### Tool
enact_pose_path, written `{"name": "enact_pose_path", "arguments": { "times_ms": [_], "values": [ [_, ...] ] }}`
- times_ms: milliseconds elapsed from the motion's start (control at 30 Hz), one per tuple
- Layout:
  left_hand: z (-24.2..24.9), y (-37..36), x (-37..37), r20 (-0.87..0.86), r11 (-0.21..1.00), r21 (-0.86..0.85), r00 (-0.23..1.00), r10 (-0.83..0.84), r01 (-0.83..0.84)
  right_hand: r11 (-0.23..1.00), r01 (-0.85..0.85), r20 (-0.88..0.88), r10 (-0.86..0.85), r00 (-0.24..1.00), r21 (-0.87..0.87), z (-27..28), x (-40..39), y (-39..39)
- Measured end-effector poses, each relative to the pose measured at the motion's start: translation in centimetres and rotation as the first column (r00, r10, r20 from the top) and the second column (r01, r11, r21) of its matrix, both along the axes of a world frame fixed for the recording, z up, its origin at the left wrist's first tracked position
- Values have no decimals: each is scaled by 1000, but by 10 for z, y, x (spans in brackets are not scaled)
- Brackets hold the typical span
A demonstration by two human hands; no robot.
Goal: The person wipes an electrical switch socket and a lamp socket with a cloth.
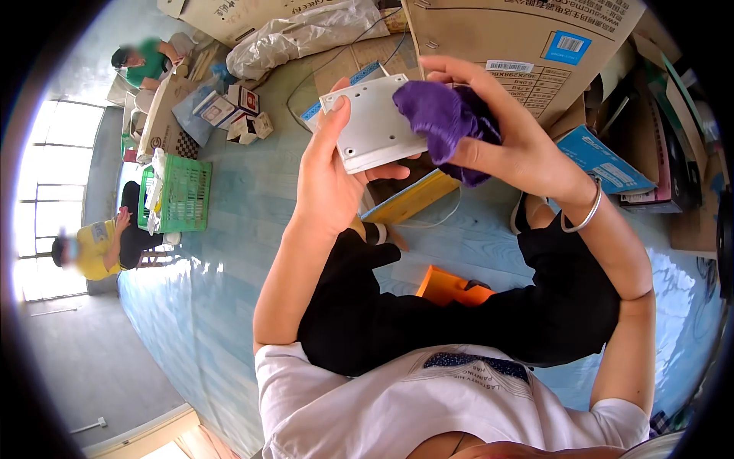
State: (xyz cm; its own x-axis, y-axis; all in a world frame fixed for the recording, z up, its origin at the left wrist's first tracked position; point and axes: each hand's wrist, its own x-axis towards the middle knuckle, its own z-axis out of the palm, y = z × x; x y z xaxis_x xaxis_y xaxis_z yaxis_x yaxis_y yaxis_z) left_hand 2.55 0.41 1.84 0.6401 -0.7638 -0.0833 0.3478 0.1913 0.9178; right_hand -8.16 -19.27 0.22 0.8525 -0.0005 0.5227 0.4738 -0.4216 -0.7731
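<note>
Fingers [342, 115] of the left hand [329, 180] are clamped on the left edge of a white metal plate [375, 126], thumb underneath, holding it raised and tilted in front of the chest. The plate, drilled with small holes, looks rigid, smooth and fairly light; its edges give the surest hold, since the flat faces would likely be slippery. To the right, the right hand [512, 141], bracelet [582, 218] at the wrist, has its fingers closed around a bunched purple cloth [447, 122] pressed against the plate's right end; the cloth is soft and limp, gripping anywhere. Far left, two other people sit by a green crate [183, 195]. Cardboard boxes [527, 46] stand behind on the floor [252, 191].
</note>
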Motion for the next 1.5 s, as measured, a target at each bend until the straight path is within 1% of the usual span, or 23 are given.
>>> {"name": "enact_pose_path", "arguments": {
  "times_ms": [67,133,200,300,333,400,467,500,533,600,667,700,767,867,933,1000,1067,1133,1167,1200,1233,1367,1500],
  "values": [
    [-2,-5,-5,11,997,49,999,53,-54,998,37,-21,-38,999,-47,8,-5,1],
    [-4,-5,-7,4,996,46,997,76,-76,981,82,65,-72,995,-177,8,-4,2],
    [-7,-4,-4,-72,997,78,997,18,-12,977,92,102,-74,992,-190,9,-3,0],
    [-2,-4,-10,-31,996,87,999,17,-14,971,106,165,-71,984,-215,11,-4,-2],
    [-2,-2,-9,-29,996,88,999,14,-11,984,97,132,-78,988,-148,14,-5,-2],
    [-5,3,-5,-118,997,-57,991,-55,48,993,92,100,-84,991,-78,15,-6,-2],
    [-10,2,-1,-144,998,-60,989,-12,3,988,91,-13,-90,996,128,14,-8,-1],
    [-12,2,0,-173,997,-62,984,39,-50,993,91,79,-97,992,75,13,-6,-2],
    [-14,2,0,-172,997,-62,984,36,-48,993,94,80,-100,992,75,14,-6,-2],
    [-16,0,-2,-79,995,88,995,60,-53,960,78,-29,-72,997,270,17,-8,-2],
    [-9,-3,-12,-69,989,142,996,60,-49,960,77,-11,-76,997,268,14,-6,-2],
    [-9,-3,-13,-186,991,130,982,13,12,961,72,6,-76,997,267,14,-6,-2],
    [-8,-5,-14,-295,992,108,955,-31,66,963,61,29,-71,997,264,13,-3,-1],
    [-8,-14,-17,-339,994,100,938,69,-37,968,29,142,-66,988,248,11,-3,-1],
    [-5,-16,-17,-372,992,97,922,108,-78,845,23,13,-36,999,535,12,-6,4],
    [-6,-16,-16,-422,995,62,901,103,-84,759,-48,34,34,999,649,15,-10,3],
    [-7,-15,-17,-433,992,67,892,128,-110,629,-38,-74,152,986,777,26,-12,4],
    [-12,-17,-16,-437,992,59,891,126,-111,895,26,26,-42,999,445,13,-4,12],
    [-11,-19,-18,-432,989,70,890,145,-128,998,56,195,-54,979,-4,19,-4,5],
    [-9,-21,-21,-410,978,111,888,208,-178,990,43,222,-12,975,-135,23,-8,8],
    [-10,-20,-21,-335,984,130,928,161,-123,992,70,179,-50,983,-109,21,-8,15],
    [-18,-20,-18,-302,992,65,946,120,-105,992,127,118,-124,985,-16,17,-6,18],
    [-19,-14,-18,-300,991,69,945,129,-114,997,33,47,-36,998,63,13,-2,13]
  ]
}}
